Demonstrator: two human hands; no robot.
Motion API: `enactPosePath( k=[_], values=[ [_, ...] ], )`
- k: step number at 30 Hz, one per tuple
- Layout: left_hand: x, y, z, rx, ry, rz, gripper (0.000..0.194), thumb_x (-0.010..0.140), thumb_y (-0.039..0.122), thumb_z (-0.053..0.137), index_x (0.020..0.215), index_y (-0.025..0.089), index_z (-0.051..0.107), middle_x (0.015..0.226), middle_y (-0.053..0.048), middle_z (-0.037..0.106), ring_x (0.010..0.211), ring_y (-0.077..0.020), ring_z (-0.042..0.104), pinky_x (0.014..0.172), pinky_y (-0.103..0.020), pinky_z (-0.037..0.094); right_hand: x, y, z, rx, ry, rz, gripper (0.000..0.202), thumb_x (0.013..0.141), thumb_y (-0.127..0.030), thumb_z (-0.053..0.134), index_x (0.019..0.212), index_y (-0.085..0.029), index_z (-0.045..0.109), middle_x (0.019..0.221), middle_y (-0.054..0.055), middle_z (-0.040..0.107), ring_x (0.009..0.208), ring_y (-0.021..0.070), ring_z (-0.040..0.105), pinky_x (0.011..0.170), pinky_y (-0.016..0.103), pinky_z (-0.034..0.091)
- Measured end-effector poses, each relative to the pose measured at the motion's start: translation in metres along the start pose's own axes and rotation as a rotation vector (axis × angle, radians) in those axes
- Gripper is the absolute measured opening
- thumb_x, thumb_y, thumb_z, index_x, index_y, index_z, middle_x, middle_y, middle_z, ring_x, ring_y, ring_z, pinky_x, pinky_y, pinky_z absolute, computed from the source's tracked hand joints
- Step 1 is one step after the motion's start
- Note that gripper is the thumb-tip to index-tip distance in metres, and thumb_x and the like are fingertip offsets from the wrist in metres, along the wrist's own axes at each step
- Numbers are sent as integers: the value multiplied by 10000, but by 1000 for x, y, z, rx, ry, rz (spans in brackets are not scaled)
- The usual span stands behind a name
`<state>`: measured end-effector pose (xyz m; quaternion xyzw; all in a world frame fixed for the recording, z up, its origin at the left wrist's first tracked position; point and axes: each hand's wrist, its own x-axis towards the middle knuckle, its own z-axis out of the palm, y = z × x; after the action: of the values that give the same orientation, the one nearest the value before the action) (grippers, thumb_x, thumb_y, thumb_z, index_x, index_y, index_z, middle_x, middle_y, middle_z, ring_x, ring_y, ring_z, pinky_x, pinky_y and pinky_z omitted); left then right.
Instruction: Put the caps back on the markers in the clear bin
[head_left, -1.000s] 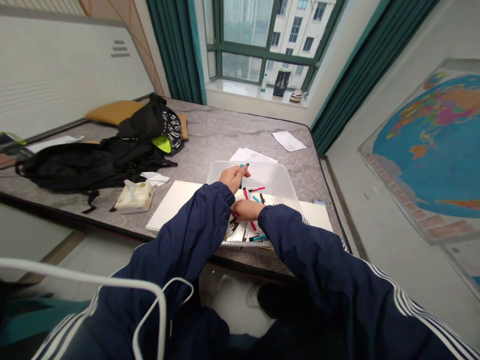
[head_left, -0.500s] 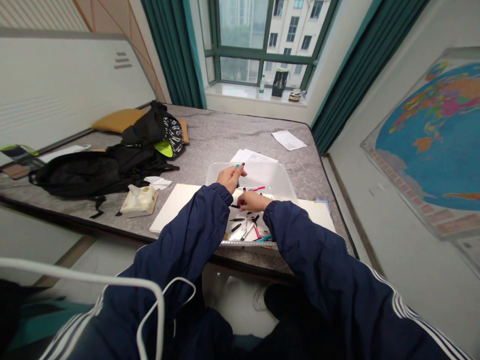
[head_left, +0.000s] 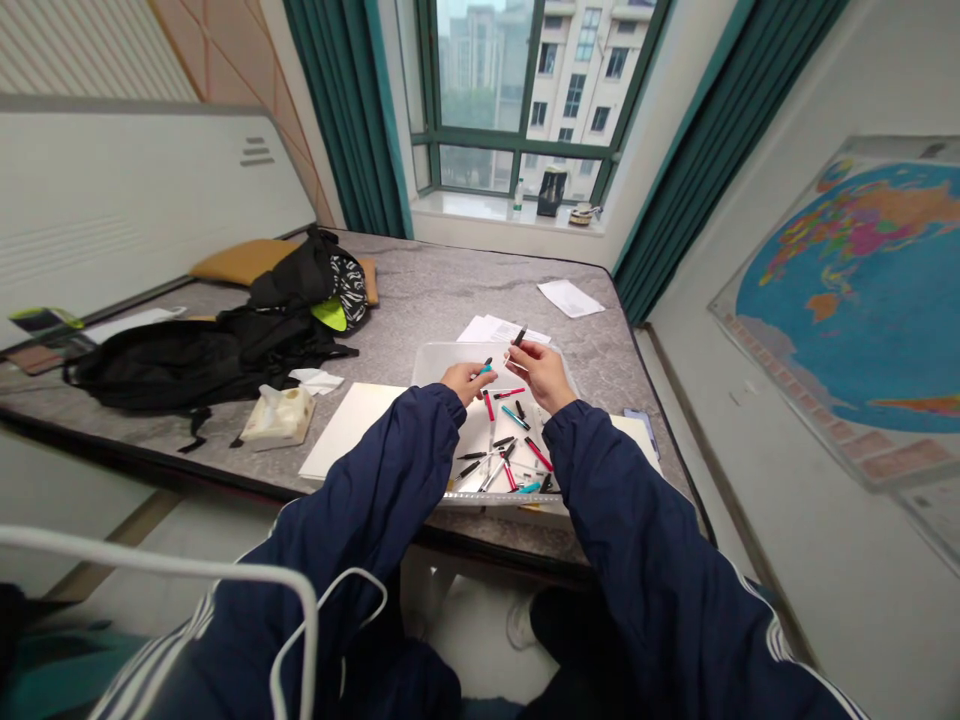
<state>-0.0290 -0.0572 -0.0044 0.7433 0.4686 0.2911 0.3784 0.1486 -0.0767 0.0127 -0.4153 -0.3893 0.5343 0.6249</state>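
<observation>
Over the far left part of a clear plastic box (head_left: 427, 365), my left hand (head_left: 463, 381) is closed on a teal pen (head_left: 486, 368) with a dark tip. To its right, my right hand (head_left: 546, 375) pinches a black pen (head_left: 519, 336), which points up and away from me. Beneath both hands, several pens and caps lie scattered in the box. Among them are a red pen (head_left: 538, 454), a teal and black pen (head_left: 515, 417) and a black pen (head_left: 469, 469). My palms hide part of what each hand holds.
White sheets (head_left: 352, 425) stick out beside the box on the grey bed surface (head_left: 450, 265). Leftward are a tissue pack (head_left: 279, 417), a black backpack (head_left: 165, 350) and a patterned cap (head_left: 349, 285). Papers (head_left: 570, 298) lie beyond. A white cable (head_left: 300, 585) crosses my left sleeve.
My right hand has risen out of the box toward the far right and now holds a black pen. My left hand stays near the box's far left with the teal pen.
</observation>
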Motion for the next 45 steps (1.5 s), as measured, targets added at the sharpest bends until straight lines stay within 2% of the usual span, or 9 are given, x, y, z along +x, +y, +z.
enactPosePath(
  k=[2,6,13,17,21,28,33,40,45],
  values=[
    [-1,0,1,1,-32,14,349,803,479,609,922,176,734,618,-2,658,579,-148,640,590,-240,479,-2,-2,2,24,-34,0,307,621,-292,841,841,-174,662,830,5,683,804,124,654,841,301,561],
    [-4,6,-3,10,29,41,284,794,434,624,840,167,713,586,15,626,571,-145,636,606,-238,468,-6,-2,5,18,-79,11,329,617,-320,847,850,-170,669,846,9,691,813,127,656,864,311,556],
    [-9,17,-8,70,96,100,231,810,370,605,787,161,700,730,-16,681,594,-132,611,629,-244,463,-9,1,8,-109,-106,50,353,678,-371,800,939,-177,662,943,42,715,791,122,664,804,299,561],
    [-8,15,-5,65,73,70,234,810,372,613,811,159,711,675,-11,668,582,-135,610,608,-241,457,-7,5,8,-202,-57,-8,348,710,-394,765,950,-170,650,927,54,717,743,119,662,688,258,555],
    [-3,5,0,-2,21,20,299,814,436,614,873,163,725,592,9,637,557,-139,625,590,-236,464,-3,7,6,-204,-5,-66,325,703,-397,763,896,-162,648,860,42,704,715,113,645,704,267,564],
    [-1,-3,3,-3,-13,-33,350,821,483,606,898,169,741,763,-22,711,535,-126,640,561,-234,462,-3,2,5,-80,93,-120,330,705,-403,761,902,-170,636,919,52,698,779,119,641,767,284,571],
    [-6,3,2,23,-74,-16,347,829,483,606,863,169,749,788,-38,726,546,-131,648,563,-240,459,-9,-3,11,-119,-5,-118,358,710,-443,755,919,-180,633,952,56,700,827,134,645,781,289,569],
    [-4,2,2,-13,-59,-28,400,836,514,585,889,154,750,779,-49,729,544,-131,637,578,-246,480,-11,2,15,-322,-171,-144,391,670,-447,775,919,-158,688,899,58,711,817,171,646,763,310,545],
    [-5,6,1,-20,-47,-24,377,847,481,573,861,148,747,720,-41,711,529,-124,616,552,-237,463,-11,3,12,-421,-265,-173,366,711,-449,741,895,-133,721,811,48,700,758,163,627,753,301,502]
  ],
)
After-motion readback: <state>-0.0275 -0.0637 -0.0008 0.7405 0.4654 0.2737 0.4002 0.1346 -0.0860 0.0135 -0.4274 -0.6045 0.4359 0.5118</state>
